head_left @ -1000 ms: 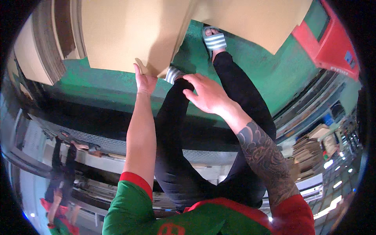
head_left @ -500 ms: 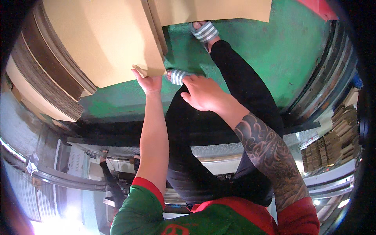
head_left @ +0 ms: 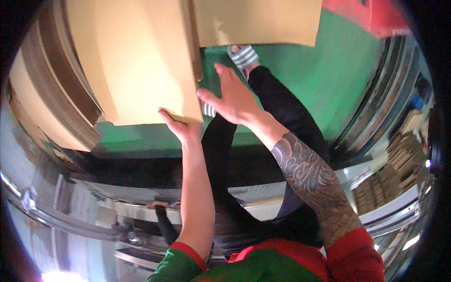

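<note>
A tan cardboard sheet (head_left: 136, 66) lies on a stack in front of me. My left hand (head_left: 181, 128) is closed on its near edge close to the right corner, thumb on top and fingers hidden underneath. My right hand (head_left: 232, 96) is open beside the sheet's right edge, thumb out toward that edge and fingers stretched ahead; whether the thumb touches the cardboard I cannot tell. Beyond the right hand, a second cardboard sheet (head_left: 258, 23) lies to the far right of the first.
Stacked cardboard (head_left: 51, 94) stands at the left. My sandalled feet (head_left: 243, 57) are on the green floor (head_left: 300, 80). A red object (head_left: 371, 19) is at the far right. More brown cardboard (head_left: 387, 176) is piled at the lower right; another person's arm (head_left: 164, 223) shows behind me.
My right hand has moved from over my knee forward to the sheet's right edge, its fingers spreading. My left hand still grips the near edge, which now sits lower in view.
</note>
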`<state>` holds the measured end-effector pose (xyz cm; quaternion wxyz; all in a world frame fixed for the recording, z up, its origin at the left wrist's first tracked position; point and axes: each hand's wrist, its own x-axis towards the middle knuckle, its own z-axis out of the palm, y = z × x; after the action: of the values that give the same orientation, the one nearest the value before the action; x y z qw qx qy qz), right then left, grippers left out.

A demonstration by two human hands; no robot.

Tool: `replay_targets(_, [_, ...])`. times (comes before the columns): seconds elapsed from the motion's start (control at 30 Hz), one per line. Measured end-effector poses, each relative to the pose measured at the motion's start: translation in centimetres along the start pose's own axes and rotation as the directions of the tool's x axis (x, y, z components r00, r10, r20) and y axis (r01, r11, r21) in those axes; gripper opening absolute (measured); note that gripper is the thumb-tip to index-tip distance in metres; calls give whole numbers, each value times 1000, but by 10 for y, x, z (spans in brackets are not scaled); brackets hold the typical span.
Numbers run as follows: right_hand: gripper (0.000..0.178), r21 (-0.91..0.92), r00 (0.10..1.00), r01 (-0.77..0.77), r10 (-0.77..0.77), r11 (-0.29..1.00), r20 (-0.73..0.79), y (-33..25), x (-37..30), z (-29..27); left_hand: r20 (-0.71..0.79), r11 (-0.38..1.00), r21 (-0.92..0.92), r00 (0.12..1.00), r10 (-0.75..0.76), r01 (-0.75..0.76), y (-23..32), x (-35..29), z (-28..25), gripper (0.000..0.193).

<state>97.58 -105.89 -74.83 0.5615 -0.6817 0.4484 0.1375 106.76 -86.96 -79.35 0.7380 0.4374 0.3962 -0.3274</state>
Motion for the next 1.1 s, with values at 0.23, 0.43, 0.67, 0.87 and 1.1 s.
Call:
replay_targets(0.23, [87,725,975,-203,200,658,92,-47,48,-47,-66,922,-334,971,-230,195,-36,-105,90,74])
replay_targets(0.43, [80,492,982,-61,140,869,-126,-123,-27,-89,-84,887,-407,959,-271,216,-7,-182,125,75])
replay_targets(0.67, [108,148,997,-26,14,989,80,-246,-142,-12,75,760,-527,912,-403,379,91,-198,34,56])
replay_targets(0.87, [112,-655,864,429,-493,621,98,-313,-99,33,274,661,-431,787,-553,615,121,-130,-23,48])
replay_targets(1.1, [110,-786,668,607,-461,-119,585,-429,-6,-41,139,683,-534,849,-510,498,142,-141,-34,64])
